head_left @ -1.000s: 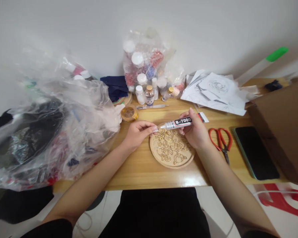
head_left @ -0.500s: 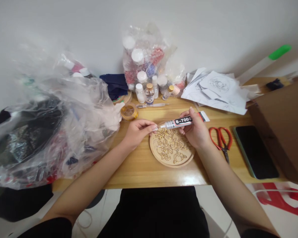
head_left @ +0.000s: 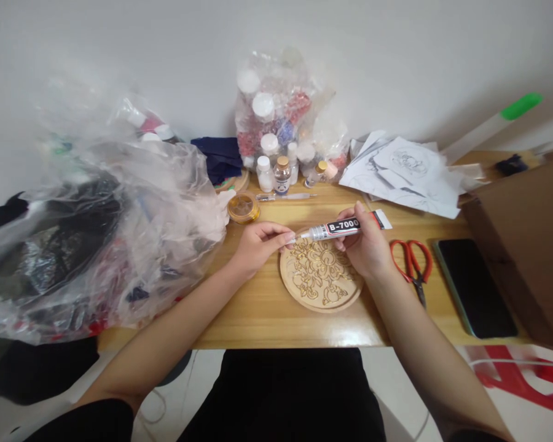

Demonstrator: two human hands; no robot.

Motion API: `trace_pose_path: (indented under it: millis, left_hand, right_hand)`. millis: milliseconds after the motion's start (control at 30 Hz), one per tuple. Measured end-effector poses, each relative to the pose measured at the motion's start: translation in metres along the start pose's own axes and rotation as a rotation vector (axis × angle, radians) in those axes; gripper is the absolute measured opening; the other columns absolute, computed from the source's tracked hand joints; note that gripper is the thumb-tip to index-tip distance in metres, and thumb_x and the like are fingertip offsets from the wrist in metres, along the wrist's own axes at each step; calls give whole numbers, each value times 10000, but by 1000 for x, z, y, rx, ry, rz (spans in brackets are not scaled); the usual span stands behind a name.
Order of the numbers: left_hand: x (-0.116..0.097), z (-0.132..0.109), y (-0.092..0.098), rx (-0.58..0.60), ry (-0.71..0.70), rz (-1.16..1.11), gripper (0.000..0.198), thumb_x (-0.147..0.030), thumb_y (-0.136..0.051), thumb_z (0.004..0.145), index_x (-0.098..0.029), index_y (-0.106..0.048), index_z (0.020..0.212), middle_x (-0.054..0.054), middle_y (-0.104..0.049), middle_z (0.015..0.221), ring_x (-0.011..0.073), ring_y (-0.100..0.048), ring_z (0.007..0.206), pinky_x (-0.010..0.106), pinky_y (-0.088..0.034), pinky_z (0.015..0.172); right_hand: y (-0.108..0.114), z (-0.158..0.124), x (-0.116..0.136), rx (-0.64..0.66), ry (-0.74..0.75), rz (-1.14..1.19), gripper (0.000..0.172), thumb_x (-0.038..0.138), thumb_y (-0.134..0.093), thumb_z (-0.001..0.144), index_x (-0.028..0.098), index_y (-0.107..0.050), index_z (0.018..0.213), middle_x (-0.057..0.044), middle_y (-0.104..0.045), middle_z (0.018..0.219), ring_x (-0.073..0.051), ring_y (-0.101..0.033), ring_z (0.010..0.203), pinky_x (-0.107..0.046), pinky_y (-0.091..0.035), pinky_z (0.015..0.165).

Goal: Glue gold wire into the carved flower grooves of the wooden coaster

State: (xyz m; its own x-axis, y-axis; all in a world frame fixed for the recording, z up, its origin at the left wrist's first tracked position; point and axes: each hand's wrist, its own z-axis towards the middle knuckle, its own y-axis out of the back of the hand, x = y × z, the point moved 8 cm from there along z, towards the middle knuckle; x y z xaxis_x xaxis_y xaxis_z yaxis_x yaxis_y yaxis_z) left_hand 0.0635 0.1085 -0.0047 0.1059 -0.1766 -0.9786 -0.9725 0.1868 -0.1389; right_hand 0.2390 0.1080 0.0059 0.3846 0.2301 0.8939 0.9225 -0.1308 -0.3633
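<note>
My right hand [head_left: 367, 245] is wrapped round a B-7000 glue tube [head_left: 343, 226], held almost level with its nozzle to the left. At the nozzle's tip, the thumb and fingers of my left hand [head_left: 263, 245] are pinched together. A small pale thing shows between those fingertips, too little to name. Below both hands lies a round wooden plaque [head_left: 314, 301] with a raised rim, and gold wire outlines of flowers and scrolls cover its face. My right hand hides part of its right side.
Left of the hands stands a spool of gold wire [head_left: 243, 209], with a pen-like tool [head_left: 286, 197] behind. Red-handled pliers [head_left: 412, 267] and a phone [head_left: 477, 288] lie right, beside a cardboard box [head_left: 529, 245]. Plastic bags [head_left: 166, 202], small bottles [head_left: 282, 176] and printed sheets [head_left: 405, 172] line the sides and back.
The view has shifted slightly, so most things sit a little lower and further right. The glue nozzle remains beside my left fingertips, and both hands keep their holds.
</note>
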Motion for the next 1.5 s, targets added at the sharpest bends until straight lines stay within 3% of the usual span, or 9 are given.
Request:
trace_pose_path:
  millis: [933, 1233, 1500]
  left_hand:
    - [1, 0, -1, 20, 18, -23, 174, -284, -752, 649, -133, -689, 708, 8, -660, 597, 91, -581, 546, 216, -469, 538]
    - [2, -1, 0, 9, 23, -84, 204, -280, -777, 615, -127, -669, 698, -2, -644, 591, 74, -553, 520, 206, -447, 525]
    - [2, -1, -1, 16, 16, -91, 211, -285, -779, 614, -134, -663, 704, -12, -637, 591, 71, -550, 527, 210, -447, 544]
  right_hand:
    - [3, 0, 0, -16, 25, -40, 398, 584, -674, 664, 199, -592, 607, 37, -490, 394, -74, -447, 348, -187, -301, 326]
    - [7, -2, 3, -47, 92, -93, 385, 563, -678, 684, 188, -594, 653, 43, -541, 501, -51, -472, 391, -167, -360, 350]
    - [5, -2, 1, -42, 76, -115, 411, 587, -675, 664, 191, -567, 655, 46, -541, 436, -65, -470, 349, -170, -357, 339]
